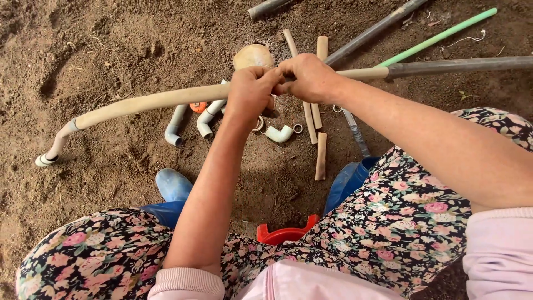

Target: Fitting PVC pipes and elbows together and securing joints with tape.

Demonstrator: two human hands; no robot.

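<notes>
My left hand (250, 91) and my right hand (308, 78) meet above the soil, both gripping a long beige pipe (144, 103) where it joins a shorter beige piece (361, 73) leading into a dark grey pipe (461, 66). The joint itself is hidden under my fingers. The long pipe bends down at its far left end into a white elbow fitting (47, 160) resting on the ground. Both hands are closed tightly around the pipe.
White elbow fittings (279, 134), short beige pipe offcuts (321, 156), small rings and an orange part (197, 106) lie on the soil below my hands. A green pipe (438, 36) and grey pipes (372, 32) lie at the back right. A red stool edge (284, 234) shows between my knees; blue boots (173, 185) flank it.
</notes>
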